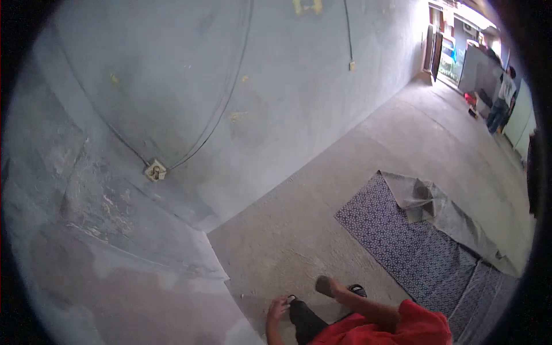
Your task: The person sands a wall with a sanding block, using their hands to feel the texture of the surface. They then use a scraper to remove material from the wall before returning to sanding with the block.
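My right hand point(339, 293) is closed on a brown-grey block point(325, 286), held above the floor in front of my body. What kind of block it is does not show clearly. To the left, my left hand point(279, 307) hangs beside my dark trouser leg point(305, 319), with its fingers loosely apart and nothing visible in them. A dark sandal point(357, 290) shows just past my right forearm.
A dark patterned floor sheet point(397, 238), partly folded back, lies on the concrete floor point(299, 230) at right. The grey wall point(276, 103) carries cables and a socket point(155, 170). A person point(503, 100) stands near the far doorway.
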The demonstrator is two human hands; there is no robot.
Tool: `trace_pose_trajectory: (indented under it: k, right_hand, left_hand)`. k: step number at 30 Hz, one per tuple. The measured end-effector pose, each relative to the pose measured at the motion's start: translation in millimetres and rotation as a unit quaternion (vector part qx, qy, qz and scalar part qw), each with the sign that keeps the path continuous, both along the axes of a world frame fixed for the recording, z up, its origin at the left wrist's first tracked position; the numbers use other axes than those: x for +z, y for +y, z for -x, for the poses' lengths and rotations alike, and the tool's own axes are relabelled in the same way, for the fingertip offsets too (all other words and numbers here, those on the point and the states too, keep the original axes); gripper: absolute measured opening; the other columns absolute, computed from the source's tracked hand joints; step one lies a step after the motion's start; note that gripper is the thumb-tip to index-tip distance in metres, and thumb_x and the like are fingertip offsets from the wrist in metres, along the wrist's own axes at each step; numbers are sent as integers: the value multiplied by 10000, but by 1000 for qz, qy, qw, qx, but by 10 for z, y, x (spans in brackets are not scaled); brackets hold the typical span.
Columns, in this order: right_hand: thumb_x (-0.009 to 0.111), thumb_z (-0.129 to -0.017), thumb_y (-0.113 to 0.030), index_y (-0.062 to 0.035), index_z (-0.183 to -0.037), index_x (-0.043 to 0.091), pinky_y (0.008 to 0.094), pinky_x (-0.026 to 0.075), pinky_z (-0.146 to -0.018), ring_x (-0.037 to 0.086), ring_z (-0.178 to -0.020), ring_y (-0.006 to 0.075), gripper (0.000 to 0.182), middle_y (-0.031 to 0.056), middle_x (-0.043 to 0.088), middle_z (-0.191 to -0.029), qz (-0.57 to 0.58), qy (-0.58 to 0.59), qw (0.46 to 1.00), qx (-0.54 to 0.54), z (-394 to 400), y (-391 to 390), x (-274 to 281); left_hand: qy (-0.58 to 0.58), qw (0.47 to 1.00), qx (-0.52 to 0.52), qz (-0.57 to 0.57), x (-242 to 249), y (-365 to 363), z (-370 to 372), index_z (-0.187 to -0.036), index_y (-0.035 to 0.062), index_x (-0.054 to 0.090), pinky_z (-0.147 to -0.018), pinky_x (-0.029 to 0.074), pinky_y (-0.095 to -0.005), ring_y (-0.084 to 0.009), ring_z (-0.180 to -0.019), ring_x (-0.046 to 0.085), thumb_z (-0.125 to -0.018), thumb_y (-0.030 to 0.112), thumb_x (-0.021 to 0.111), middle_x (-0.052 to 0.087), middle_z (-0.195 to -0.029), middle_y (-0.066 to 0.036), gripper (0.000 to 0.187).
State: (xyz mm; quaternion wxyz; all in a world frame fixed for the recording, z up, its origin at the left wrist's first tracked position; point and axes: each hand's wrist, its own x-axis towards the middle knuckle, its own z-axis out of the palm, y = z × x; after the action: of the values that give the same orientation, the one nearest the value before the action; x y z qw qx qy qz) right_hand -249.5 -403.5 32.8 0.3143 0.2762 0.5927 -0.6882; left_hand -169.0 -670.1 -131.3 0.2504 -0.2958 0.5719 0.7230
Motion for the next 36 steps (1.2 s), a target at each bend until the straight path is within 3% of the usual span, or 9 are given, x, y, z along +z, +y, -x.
trace_pose_trajectory:
  k: [3,6,7,12,15,23,26,31,36]
  right_hand:
    - [292,-988,-322,-28,-1352,378,352,327,-1029,447,-1220,234,475,123,455,-1342,-80,-79,987,113,300,-678,494]
    - [333,-947,-475,35,-1282,441,359,315,-1010,390,-1231,223,619,125,502,-1257,-34,279,946,163,419,-1140,-510]
    - [336,-953,-446,33,-1286,438,353,312,-1022,401,-1232,215,592,121,496,-1270,33,269,949,159,567,-1319,-364]
    - [364,-959,-446,1,-1290,444,363,405,-980,535,-1129,222,563,114,534,-1246,225,222,937,148,1020,-2029,214]
    - [370,-955,-453,-3,-1299,436,379,427,-955,543,-1121,238,570,122,536,-1242,189,90,972,106,1235,-2458,296]
    - [374,-937,-519,30,-1364,331,359,315,-1036,433,-1223,232,697,129,430,-1348,126,190,943,242,1898,-3712,175]
    - [355,-937,-534,44,-1391,270,351,240,-1075,344,-1283,218,739,134,375,-1387,293,164,896,292,2252,-4309,-69]
    - [320,-926,-577,51,-1408,200,350,197,-1097,278,-1330,248,801,159,284,-1445,149,86,896,409,2776,-4921,824]
    - [297,-933,-568,54,-1418,125,357,165,-1111,196,-1369,270,807,203,176,-1479,348,194,836,378,3358,-5703,251]
  left_hand:
    - [-11,993,70,93,448,-677,53,-1231,41,512,-891,436,-408,-258,-1021,548,-909,425,451,528,-1210,-101,505]
    - [70,975,119,174,1533,-1276,374,-1260,50,491,-939,408,-382,-229,-1024,537,-917,434,419,537,-1180,-99,519]
    - [98,940,121,305,829,-1727,443,-1271,38,474,-921,420,-398,-251,-1027,541,-922,433,426,545,-1169,-103,529]
    - [203,902,323,201,2135,-1987,599,-1215,21,516,-790,501,-310,-196,-1019,562,-936,335,469,564,-1131,-108,423]
    - [213,892,351,188,2151,-2140,639,-1193,20,530,-786,505,-313,-189,-1018,568,-943,342,462,575,-1115,-102,414]
    - [236,818,424,309,2372,-2644,1189,-1181,82,538,-724,446,-320,-169,-810,616,-922,454,450,623,-1041,-84,461]
    - [249,803,453,295,2557,-2938,1431,-1158,75,554,-692,453,-302,-168,-750,621,-933,430,439,632,-985,-93,435]
    - [246,683,593,349,2734,-3262,1853,-991,52,567,-597,410,-266,-124,-634,541,-954,405,420,564,-787,-38,384]
    - [276,594,641,398,3130,-3428,2081,-953,60,518,-596,401,-271,-112,-633,519,-953,396,440,524,-790,-32,344]
